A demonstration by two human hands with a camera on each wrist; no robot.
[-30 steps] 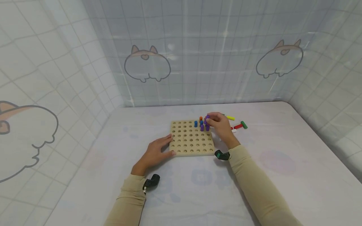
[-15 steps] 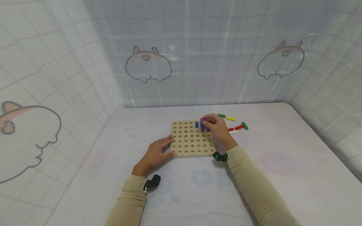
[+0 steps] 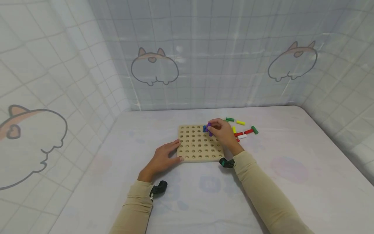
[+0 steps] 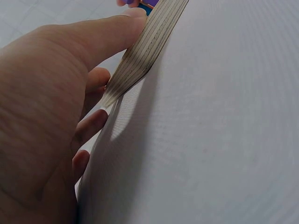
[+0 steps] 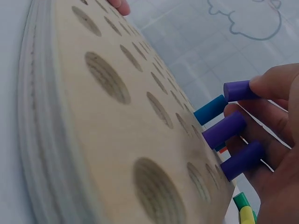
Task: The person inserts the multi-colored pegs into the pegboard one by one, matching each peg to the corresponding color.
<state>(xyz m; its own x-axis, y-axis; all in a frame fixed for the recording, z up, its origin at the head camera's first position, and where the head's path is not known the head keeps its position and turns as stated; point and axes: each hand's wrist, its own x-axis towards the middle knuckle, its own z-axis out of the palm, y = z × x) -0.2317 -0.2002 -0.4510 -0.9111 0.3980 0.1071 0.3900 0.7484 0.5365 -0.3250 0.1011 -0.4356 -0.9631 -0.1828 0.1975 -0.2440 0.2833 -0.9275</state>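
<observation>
A square wooden pegboard (image 3: 200, 151) with rows of round holes lies on the table. My left hand (image 3: 162, 158) rests at its left side, thumb by the near corner and fingers along the edge. Over the far right part of the board, my right hand (image 3: 223, 131) pinches a purple peg (image 5: 239, 90) between thumb and fingers. Two more purple pegs stand in holes beneath that hand, the nearer peg (image 5: 242, 161) and the farther peg (image 5: 224, 129). A blue peg (image 5: 209, 109) stands close to the held one. The hand partly hides an orange peg and another blue one behind.
Loose pegs lie on the white cloth (image 3: 286, 136) right of the board: green (image 3: 230, 119), yellow (image 3: 241, 123), red (image 3: 248, 131) and white (image 3: 242, 136) among them. A tile-patterned curtain (image 3: 210, 65) closes off the back and sides.
My right hand has moved left and slightly nearer over the board, still pinching the purple peg. More loose pegs show behind it. The left hand stays at the board's edge.
</observation>
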